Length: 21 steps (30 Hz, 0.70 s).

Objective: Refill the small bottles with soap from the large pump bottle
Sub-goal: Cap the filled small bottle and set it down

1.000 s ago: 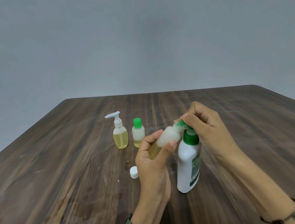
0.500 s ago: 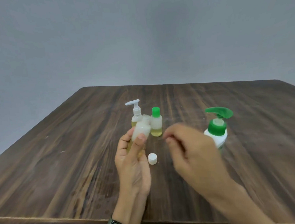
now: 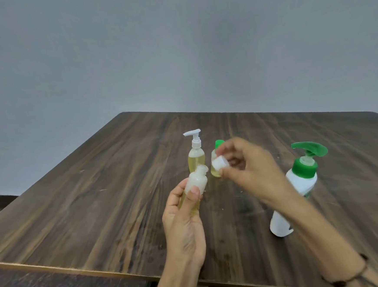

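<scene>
Both hands are working above the desk [image 3: 101, 195] in the head view. Left hand [image 3: 184, 214] is gripping an open small bottle [image 3: 196, 181] between thumb and fingers, holding it upright with its threaded neck bare and yellowish soap in its lower part. Right hand [image 3: 249, 170] is pinching a white cap [image 3: 219, 163] between thumb and fingertips, just right of the bottle's neck and slightly above it, not touching it. Half a second ago this cap was lying on the desk beside the left hand and the right hand was blurred and empty; now the cap is lifted. Beyond the left hand, a small white-pump bottle [image 3: 196, 158] is standing with yellow soap inside. Behind the right hand's fingers, a green-capped small bottle [image 3: 215, 161] is partly hidden. Right of the right hand, the large pump bottle [image 3: 299, 184] with its green pump is standing on the desk, the forearm crossing its lower body.
</scene>
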Each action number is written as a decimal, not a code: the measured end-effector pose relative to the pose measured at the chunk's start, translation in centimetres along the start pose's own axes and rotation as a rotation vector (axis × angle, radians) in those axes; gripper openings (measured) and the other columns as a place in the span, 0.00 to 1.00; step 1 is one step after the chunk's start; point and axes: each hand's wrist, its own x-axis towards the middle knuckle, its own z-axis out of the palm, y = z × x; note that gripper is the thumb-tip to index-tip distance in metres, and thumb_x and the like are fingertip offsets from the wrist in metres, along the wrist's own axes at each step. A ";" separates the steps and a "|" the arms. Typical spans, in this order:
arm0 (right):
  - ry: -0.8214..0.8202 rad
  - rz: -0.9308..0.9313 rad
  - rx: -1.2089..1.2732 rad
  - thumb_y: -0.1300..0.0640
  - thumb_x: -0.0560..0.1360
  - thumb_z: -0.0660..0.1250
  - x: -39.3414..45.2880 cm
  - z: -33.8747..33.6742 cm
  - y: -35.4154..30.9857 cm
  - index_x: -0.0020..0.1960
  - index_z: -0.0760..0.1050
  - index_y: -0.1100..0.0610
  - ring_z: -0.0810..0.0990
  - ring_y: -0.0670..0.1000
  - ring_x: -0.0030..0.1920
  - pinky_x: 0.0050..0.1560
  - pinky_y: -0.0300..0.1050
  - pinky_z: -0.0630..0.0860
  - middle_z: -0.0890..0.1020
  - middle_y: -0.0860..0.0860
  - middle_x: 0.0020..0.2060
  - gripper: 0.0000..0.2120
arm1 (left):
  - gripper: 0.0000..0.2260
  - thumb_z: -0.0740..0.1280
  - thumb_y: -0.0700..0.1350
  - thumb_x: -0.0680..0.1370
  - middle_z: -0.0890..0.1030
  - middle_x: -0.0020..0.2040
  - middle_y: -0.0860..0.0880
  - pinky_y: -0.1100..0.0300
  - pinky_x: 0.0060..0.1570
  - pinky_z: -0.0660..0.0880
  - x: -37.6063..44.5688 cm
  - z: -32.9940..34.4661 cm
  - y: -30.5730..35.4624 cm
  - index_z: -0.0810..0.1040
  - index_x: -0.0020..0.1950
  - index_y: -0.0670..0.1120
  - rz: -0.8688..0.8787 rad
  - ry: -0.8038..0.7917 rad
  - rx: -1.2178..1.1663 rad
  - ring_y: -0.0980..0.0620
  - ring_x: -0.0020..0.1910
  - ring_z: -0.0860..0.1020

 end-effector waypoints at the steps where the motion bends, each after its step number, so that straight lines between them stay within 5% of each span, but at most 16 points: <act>1: -0.026 -0.031 0.049 0.66 0.68 0.70 0.2 -1.1 -1.3 0.46 0.77 0.51 0.80 0.45 0.43 0.47 0.35 0.75 0.83 0.47 0.42 0.12 | 0.35 0.82 0.52 0.51 0.84 0.48 0.47 0.67 0.43 0.77 0.0 0.0 -0.1 0.78 0.54 0.42 -0.006 -0.002 0.001 0.56 0.43 0.81; 6: -0.199 -0.094 -0.100 0.68 0.68 0.68 -0.1 -2.2 -3.7 0.46 0.80 0.54 0.79 0.45 0.44 0.47 0.41 0.78 0.81 0.41 0.40 0.12 | 0.31 0.81 0.50 0.53 0.84 0.48 0.47 0.66 0.44 0.78 -0.3 0.5 -0.3 0.79 0.52 0.41 -0.038 -0.043 0.056 0.55 0.46 0.81; 9: -0.195 -0.142 -0.190 0.69 0.68 0.68 -0.2 -2.3 -3.2 0.46 0.79 0.56 0.78 0.45 0.44 0.48 0.43 0.76 0.82 0.46 0.41 0.12 | 0.23 0.79 0.46 0.58 0.84 0.47 0.46 0.67 0.42 0.78 -0.4 0.5 -0.1 0.79 0.50 0.42 -0.062 -0.061 0.069 0.54 0.46 0.81; 15: -0.263 -0.382 -0.444 0.67 0.69 0.67 0.0 -2.8 -3.1 0.47 0.79 0.58 0.80 0.53 0.40 0.43 0.46 0.75 0.83 0.53 0.40 0.09 | 0.32 0.82 0.52 0.50 0.84 0.47 0.45 0.66 0.40 0.78 -0.2 0.4 0.5 0.80 0.50 0.41 -0.082 -0.117 0.100 0.55 0.43 0.81; 21: -0.364 -0.455 -0.618 0.53 0.71 0.60 0.4 -3.4 -3.2 0.46 0.76 0.57 0.71 0.48 0.32 0.32 0.39 0.63 0.74 0.43 0.32 0.10 | 0.20 0.79 0.46 0.57 0.84 0.43 0.46 0.65 0.37 0.77 -0.2 0.3 0.9 0.82 0.46 0.40 -0.184 -0.178 0.082 0.54 0.41 0.80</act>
